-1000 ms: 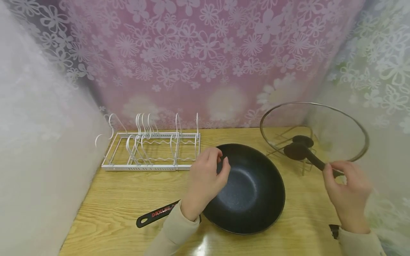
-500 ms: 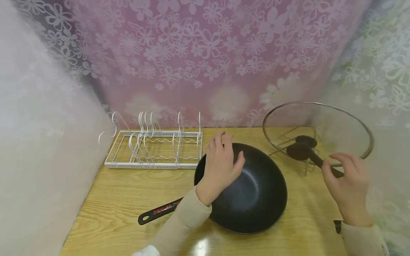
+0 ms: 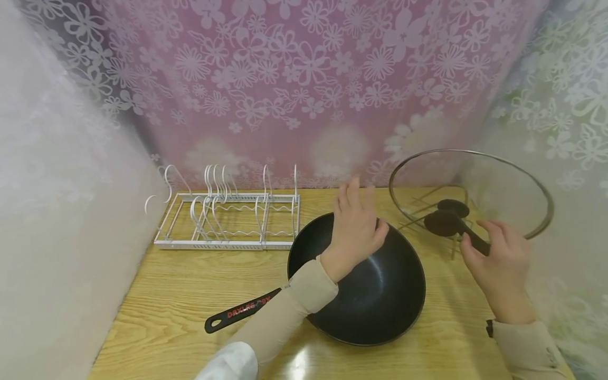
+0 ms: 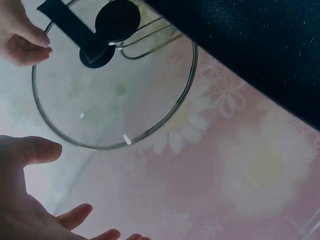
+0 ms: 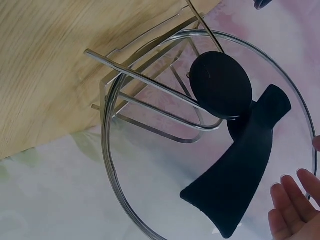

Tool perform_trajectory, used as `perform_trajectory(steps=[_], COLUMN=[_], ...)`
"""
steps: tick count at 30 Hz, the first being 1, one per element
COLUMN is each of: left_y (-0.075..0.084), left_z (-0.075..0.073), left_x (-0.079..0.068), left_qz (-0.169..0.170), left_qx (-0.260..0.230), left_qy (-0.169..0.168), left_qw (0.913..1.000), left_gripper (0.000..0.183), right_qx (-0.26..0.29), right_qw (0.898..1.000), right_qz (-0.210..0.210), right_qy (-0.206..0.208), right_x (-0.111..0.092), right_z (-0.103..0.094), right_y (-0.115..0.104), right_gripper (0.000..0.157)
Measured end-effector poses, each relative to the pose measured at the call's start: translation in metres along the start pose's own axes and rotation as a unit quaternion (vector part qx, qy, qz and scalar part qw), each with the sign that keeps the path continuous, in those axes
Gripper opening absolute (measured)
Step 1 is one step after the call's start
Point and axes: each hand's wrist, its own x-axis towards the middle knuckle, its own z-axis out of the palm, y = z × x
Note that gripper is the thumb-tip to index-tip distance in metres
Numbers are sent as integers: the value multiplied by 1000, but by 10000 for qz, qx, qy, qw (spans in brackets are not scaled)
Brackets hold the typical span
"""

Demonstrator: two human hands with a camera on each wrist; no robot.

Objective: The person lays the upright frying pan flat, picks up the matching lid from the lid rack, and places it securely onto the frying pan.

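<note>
On the tabletop (image 3: 161,322), a black wok (image 3: 372,301) is sitting near the centre, its dark inside facing up and its handle (image 3: 244,311) pointing toward the near left. The left hand (image 3: 355,227) is hovering over the wok's far part, fingers spreading and gripping nothing. At the far right, a wire stand (image 5: 150,81) is holding a large glass lid (image 3: 499,187) tilted upright between its prongs, the lid's black grip (image 5: 235,167) jutting toward the near right. Just beside that grip, the right hand (image 3: 503,266) is staying loosely open, holding nothing. At the far left, a white rack (image 3: 228,245) is lying lengthwise, its curved dividers standing up.
</note>
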Motion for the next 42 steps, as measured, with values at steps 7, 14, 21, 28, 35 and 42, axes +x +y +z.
perform_trajectory(steps=[7, 14, 21, 28, 35, 42], left_y=[9, 23, 37, 41, 48, 64], left_z=[26, 58, 91, 121, 139, 151], left_x=[14, 23, 24, 26, 31, 33], left_qz=[210, 166, 75, 244, 386, 442], left_qx=[452, 958, 1244, 1261, 1129, 1006], left_qy=[-242, -756, -1531, -1375, -1738, -2247], left_qw=[9985, 9924, 9803, 9822, 9775, 9682], left_gripper=[57, 59, 66, 57, 54, 64], right_qx=[-49, -35, -29, -68, -184, -84], right_qw=[9991, 9991, 9989, 9982, 9970, 9980], right_qz=[74, 160, 197, 353, 481, 441], right_qy=[-415, -383, -428, -477, -587, -445], right_x=[-5, -8, -10, -14, -13, -15], right_z=[1, 4, 10, 11, 10, 18], right_y=[6, 9, 8, 11, 9, 11], right_gripper=[42, 40, 39, 37, 34, 32])
